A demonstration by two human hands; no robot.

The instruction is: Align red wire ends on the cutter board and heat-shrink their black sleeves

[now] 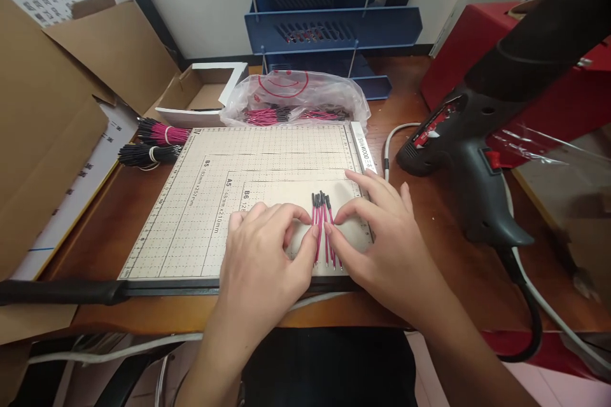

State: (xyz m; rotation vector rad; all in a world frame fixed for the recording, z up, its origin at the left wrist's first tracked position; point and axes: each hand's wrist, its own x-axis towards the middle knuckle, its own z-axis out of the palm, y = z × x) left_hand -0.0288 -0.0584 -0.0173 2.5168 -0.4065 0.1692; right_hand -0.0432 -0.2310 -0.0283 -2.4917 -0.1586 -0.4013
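A small fan of thin magenta wires (321, 211) with black sleeved ends lies on the cream gridded board of a paper cutter (281, 152). The black ends point away from me, and bare metal tips show at the near ends. My left hand (270, 254) is closed in a pinch, thumb and forefinger at the left side of the wires. From the right, my right hand (384, 232) pinches at the same wires, its other fingers spread above the board. Exactly how many wires each pinch holds is hidden by the fingertips.
Banded wire bundles (165, 133) lie left of the board. Behind it are a clear plastic bag (305, 92) of wires, a white-edged box (200, 95) and a blue rack (334, 28). A heat gun (477, 172) stands at right; the cutter's black handle (62, 292) juts left.
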